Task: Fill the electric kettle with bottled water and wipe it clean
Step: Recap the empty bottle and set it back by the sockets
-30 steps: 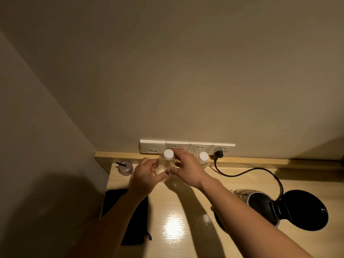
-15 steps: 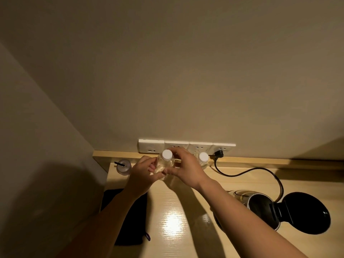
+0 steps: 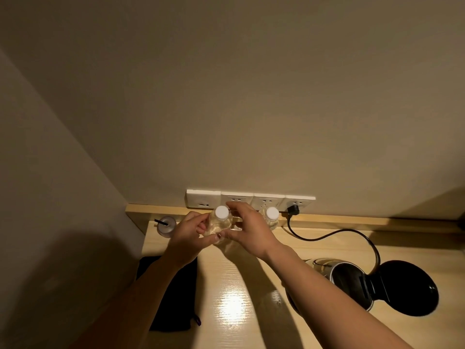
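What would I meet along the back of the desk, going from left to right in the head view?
A cup with a straw → first water bottle → second water bottle → black plug.

Desk (image 3: 251, 311) seen as glossy pale wood; bottle (image 3: 220, 226) clear plastic, white cap; kettle (image 3: 352, 280) glossy black plastic; pouch (image 3: 173, 293) matt black cloth.
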